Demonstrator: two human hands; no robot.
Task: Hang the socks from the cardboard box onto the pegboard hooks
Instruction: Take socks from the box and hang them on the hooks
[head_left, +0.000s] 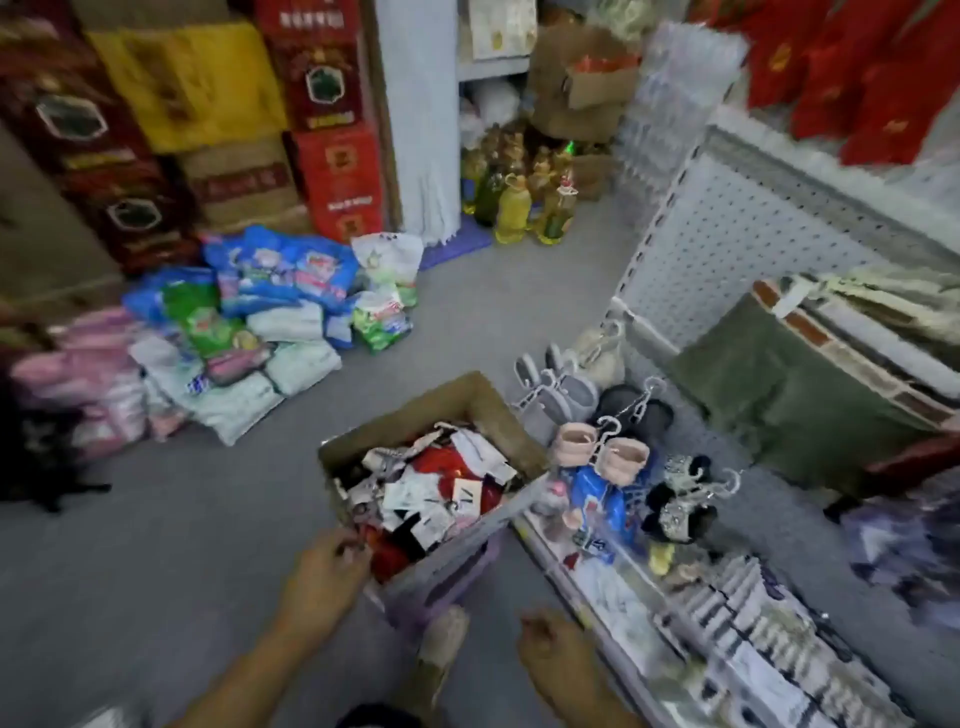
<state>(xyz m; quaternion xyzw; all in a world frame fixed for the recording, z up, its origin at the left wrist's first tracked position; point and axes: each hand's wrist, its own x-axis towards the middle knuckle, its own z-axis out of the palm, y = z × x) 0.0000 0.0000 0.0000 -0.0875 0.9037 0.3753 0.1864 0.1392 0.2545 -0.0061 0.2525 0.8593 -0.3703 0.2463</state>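
Looking down at the box (493, 410), it's sitting on the grey floor (156, 571) right up against the shelf (587, 587), propped on something purple (447, 582) that I can't really make out. It's stuffed with socks (441, 483), a jumble of red, white and black with paper tags all over.

Left hand (322, 577) is at the near-left corner of the box with the fingertips (356, 545) curled down into the pile. Everything's smeared with blur, so I honestly can't tell if it's pinching a pair or just touching. Right hand (550, 649) is lower, well apart from the box and close to the shelf edge, fingers curled in toward the palm with nothing showing in it.

The pegboard (753, 249) runs up the right side, mostly bare holes up top. Lower down, just beside the box, a bunch of stuff already hangs on white hangers: a grey pair (566, 395), a black pair (634, 410), a pink pair (602, 452), a blue pack (597, 499) and some black sparkly ones (680, 504). A green towel (779, 395) hangs further right.

Background stuff: a heap of bags (260, 312) on the floor to the left, oil bottles (514, 208) at the back, and stacked cartons (332, 130) against the wall.
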